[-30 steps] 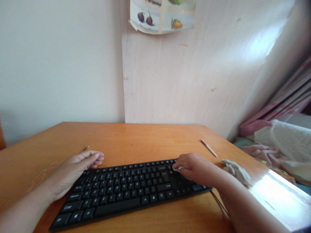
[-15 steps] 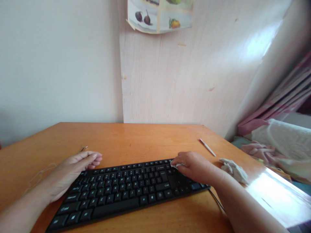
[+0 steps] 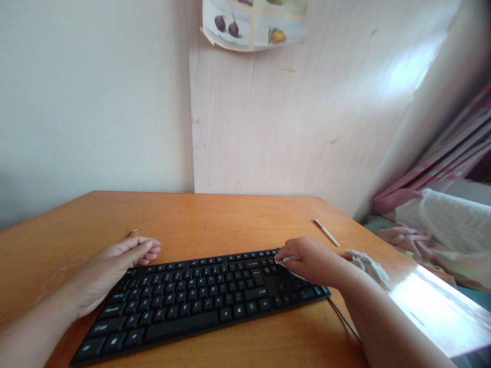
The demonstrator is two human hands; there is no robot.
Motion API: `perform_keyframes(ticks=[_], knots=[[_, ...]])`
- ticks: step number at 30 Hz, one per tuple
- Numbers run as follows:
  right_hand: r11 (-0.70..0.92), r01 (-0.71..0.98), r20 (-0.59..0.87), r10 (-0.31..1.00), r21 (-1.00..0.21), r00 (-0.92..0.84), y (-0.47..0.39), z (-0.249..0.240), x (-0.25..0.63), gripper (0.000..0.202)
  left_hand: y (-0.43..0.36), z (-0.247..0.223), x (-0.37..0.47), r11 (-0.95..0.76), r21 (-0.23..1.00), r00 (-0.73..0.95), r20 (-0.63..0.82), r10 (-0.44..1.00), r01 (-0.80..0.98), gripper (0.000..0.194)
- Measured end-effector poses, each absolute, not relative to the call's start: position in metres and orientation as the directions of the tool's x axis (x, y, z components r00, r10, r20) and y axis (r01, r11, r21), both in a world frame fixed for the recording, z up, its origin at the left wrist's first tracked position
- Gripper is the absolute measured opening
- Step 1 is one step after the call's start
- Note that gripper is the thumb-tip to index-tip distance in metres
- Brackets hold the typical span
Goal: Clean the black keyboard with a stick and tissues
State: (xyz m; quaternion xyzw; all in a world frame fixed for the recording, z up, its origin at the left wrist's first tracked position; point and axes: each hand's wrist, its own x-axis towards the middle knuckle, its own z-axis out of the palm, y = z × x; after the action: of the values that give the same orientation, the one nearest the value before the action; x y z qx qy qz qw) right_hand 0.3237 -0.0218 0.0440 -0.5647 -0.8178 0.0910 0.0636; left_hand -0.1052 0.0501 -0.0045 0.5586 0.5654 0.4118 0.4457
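Note:
A black keyboard (image 3: 199, 291) lies at a slant on the desk. At its upper left corner rests my left hand (image 3: 123, 260), closed, its fingers curled with the thumb along them; nothing shows in them. My right hand (image 3: 307, 258) is closed on a white cloth (image 3: 286, 259), which peeks out under the fingers and touches the keys at the keyboard's upper right. The palm and wrist hide part of the number pad.
A white pen-like stick (image 3: 327, 232) and a crumpled greyish cloth (image 3: 368, 267) lie right of the keyboard. A thin metal-tipped item (image 3: 132, 232) pokes out behind my left hand. Loose pale thread (image 3: 63, 271) lies left. A black cable (image 3: 345, 319) leaves the keyboard's right end.
My right hand has slid a little to the right over the keys with the white cloth. My left hand has stayed nearly in place.

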Motion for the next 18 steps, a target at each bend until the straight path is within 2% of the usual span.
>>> perform_keyframes(ticks=[7, 12, 18], knots=[[0.340, 0.907, -0.020, 0.934, -0.249, -0.356, -0.0227, 0.0458, 0.3231, 0.030, 0.0513, -0.0056, -0.1048, 0.040, 0.957, 0.038, -0.053, 0.998, 0.288, 0.060], [0.325, 0.920, 0.041, 0.945, -0.221, -0.324, -0.0217, 0.0420, 0.3212, 0.030, 0.0540, -0.0096, -0.1080, 0.054, 0.955, 0.046, -0.071, 0.996, 0.291, 0.067], [0.353, 0.899, 0.009, 0.932, -0.259, -0.363, -0.0184, 0.0397, 0.3280, 0.029, 0.0535, -0.0078, -0.1074, 0.075, 0.957, 0.041, -0.090, 0.995, 0.281, 0.069]])
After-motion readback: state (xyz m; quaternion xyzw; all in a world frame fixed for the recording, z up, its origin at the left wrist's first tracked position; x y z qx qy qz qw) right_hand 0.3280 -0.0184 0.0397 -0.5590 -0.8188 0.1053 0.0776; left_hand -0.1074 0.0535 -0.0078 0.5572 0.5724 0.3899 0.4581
